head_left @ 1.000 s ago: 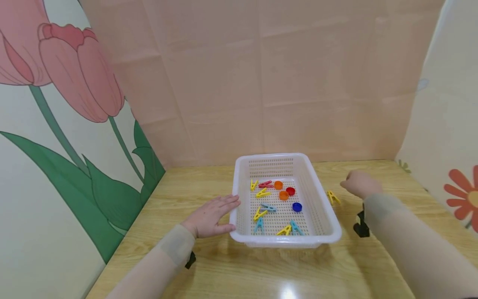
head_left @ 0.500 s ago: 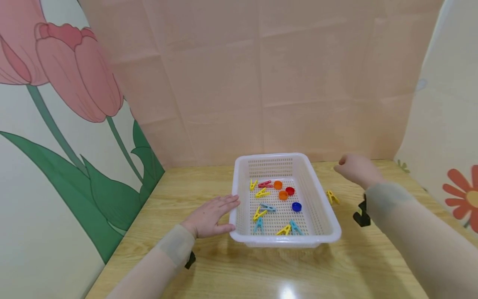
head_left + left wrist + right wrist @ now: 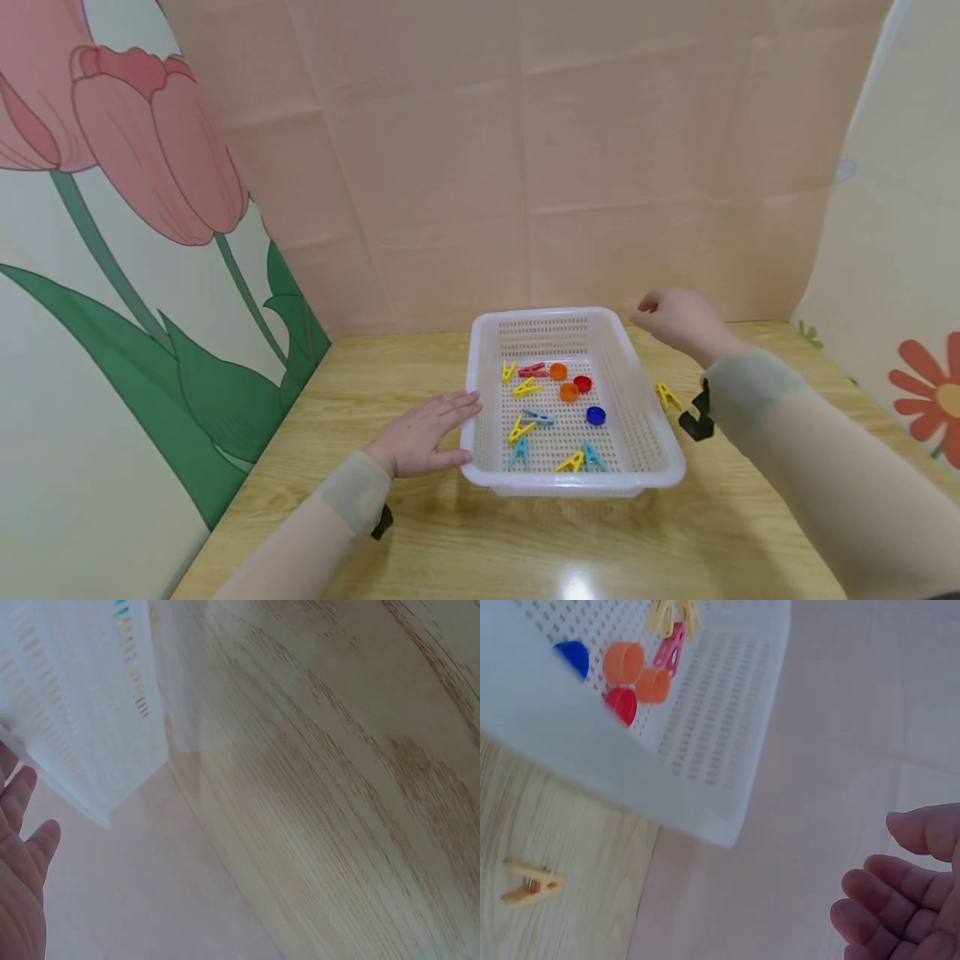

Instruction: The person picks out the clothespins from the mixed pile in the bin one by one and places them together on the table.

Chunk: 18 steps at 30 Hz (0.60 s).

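Observation:
My left hand (image 3: 431, 435) rests its fingers on the left rim of a white plastic basket (image 3: 570, 482). Perforated walls surround several clothespins in the basket, among them a yellow clothespin (image 3: 528, 387), a red clothespin (image 3: 532, 371) and a light-blue clothespin (image 3: 592, 457). With them lie two orange bottle caps (image 3: 569, 392), a red bottle cap (image 3: 582, 384) and a blue bottle cap (image 3: 596, 416). Raised beside the basket's far right corner, my right hand (image 3: 682, 321) holds nothing; the right wrist view shows its fingers loosely bent, thumb apart. Another yellow clothespin (image 3: 667, 396) lies on the table outside the basket.
A wood-grain table (image 3: 405, 550) carries everything. Behind it hangs a creased pinkish-beige sheet (image 3: 525, 167). Walls painted with flowers stand at left and right, the left one showing a large pink tulip (image 3: 161, 154).
My right hand has risen and moved left, from beside the loose yellow clothespin toward the basket's far right corner. The left hand, basket and contents stay in place.

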### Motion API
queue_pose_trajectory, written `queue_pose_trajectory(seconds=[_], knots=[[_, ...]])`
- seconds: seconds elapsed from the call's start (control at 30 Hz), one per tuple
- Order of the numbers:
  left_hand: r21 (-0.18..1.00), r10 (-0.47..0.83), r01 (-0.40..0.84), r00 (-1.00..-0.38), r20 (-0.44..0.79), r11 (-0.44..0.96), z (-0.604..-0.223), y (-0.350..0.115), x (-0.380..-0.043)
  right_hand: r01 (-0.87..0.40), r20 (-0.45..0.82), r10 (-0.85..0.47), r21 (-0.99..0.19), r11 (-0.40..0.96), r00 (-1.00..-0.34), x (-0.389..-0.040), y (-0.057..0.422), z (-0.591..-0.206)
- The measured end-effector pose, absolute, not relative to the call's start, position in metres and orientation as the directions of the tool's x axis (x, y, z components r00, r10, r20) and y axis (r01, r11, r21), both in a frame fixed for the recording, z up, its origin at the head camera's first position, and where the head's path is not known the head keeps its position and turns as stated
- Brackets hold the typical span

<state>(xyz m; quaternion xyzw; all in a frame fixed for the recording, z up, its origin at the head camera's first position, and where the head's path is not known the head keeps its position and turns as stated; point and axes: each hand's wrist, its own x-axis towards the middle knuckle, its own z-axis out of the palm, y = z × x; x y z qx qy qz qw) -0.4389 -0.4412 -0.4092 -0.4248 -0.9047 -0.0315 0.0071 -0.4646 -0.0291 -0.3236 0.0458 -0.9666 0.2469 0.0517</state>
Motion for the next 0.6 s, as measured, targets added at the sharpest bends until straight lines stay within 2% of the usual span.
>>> queue_pose_trajectory(seconds=[0.2, 0.6], knots=[[0.053, 0.774, 0.775, -0.631, 0.049, 0.629, -0.411, -0.441, -0.440, -0.127, 0.114, -0.078, -0.540, 0.832, -0.990, -0.470, -0.054, -0.326], [0.050, 0.774, 0.776, -0.631, 0.057, 0.629, -0.411, -0.441, -0.441, -0.232, 0.157, -0.172, -0.576, 0.784, -0.973, -0.483, -0.086, -0.340]])
